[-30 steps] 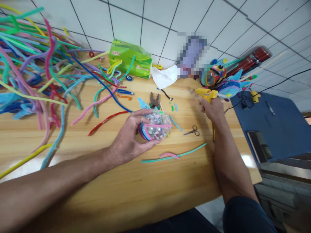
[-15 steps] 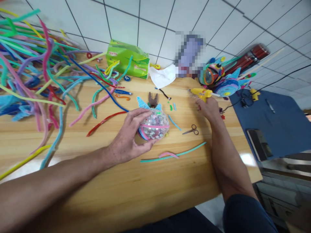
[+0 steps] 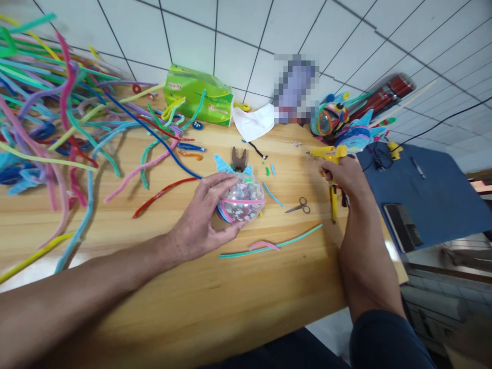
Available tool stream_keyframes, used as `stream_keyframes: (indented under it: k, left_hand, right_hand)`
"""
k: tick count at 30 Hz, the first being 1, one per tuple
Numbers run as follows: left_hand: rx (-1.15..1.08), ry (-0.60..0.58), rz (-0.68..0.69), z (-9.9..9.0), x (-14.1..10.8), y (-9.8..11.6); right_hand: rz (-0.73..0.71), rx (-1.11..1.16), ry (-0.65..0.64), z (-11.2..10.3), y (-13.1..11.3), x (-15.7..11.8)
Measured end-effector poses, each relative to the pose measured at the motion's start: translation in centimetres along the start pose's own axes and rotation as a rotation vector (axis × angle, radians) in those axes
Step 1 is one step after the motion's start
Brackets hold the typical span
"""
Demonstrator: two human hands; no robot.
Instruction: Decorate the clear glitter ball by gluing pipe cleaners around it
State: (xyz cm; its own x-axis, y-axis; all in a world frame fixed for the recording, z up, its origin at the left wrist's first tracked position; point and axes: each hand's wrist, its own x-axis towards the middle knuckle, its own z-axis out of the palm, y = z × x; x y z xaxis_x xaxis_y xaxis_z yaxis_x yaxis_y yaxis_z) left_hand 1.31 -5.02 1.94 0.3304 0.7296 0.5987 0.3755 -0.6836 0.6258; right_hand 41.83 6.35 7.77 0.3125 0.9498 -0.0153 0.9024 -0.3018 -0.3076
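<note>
My left hand (image 3: 207, 215) is closed around the left side of a clear ball (image 3: 246, 197) with a pink band across it and small pale specks showing through. Light-blue fuzzy points (image 3: 223, 164) stick up at its back edge, beside the jaws of a pair of pliers (image 3: 239, 158) whose handles are hidden. At the right, my right hand (image 3: 344, 174) is wrapped around the grip of a yellow hot glue gun (image 3: 328, 152), raised over the table with its nozzle pointing left. Small scissors (image 3: 300, 206) lie on the wood between my two hands.
Many coloured pipe cleaners (image 3: 69, 118) spread over the left side. A green tissue pack (image 3: 198, 95), a white tissue (image 3: 253, 122), a red thermos (image 3: 400, 89) and a decorated craft (image 3: 351, 136) stand at the back. A black cord (image 3: 442, 120) runs above a blue mat (image 3: 434, 189).
My right hand has brought the glue gun up and to the right, away from the tabletop. A yellow cutter-like strip now shows below it. My left hand keeps holding the ball.
</note>
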Motion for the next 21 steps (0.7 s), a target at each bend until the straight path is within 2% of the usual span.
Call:
stream_keyframes:
  k: [5, 14, 21]
  left_hand:
    - [-0.005, 0.002, 0.013, 0.0, 0.1, 0.2]
    - [0.009, -0.006, 0.012, -0.1, 0.1, 0.1]
    - [0.012, -0.009, 0.012, -0.1, 0.2, 0.2]
  right_hand:
    - [0.065, 0.038, -0.044, 0.1, -0.6, 0.1]
    - [0.028, 0.111, 0.005, 1.7, -1.1, 0.6]
    - [0.039, 0.101, -0.015, 0.6, -0.2, 0.5]
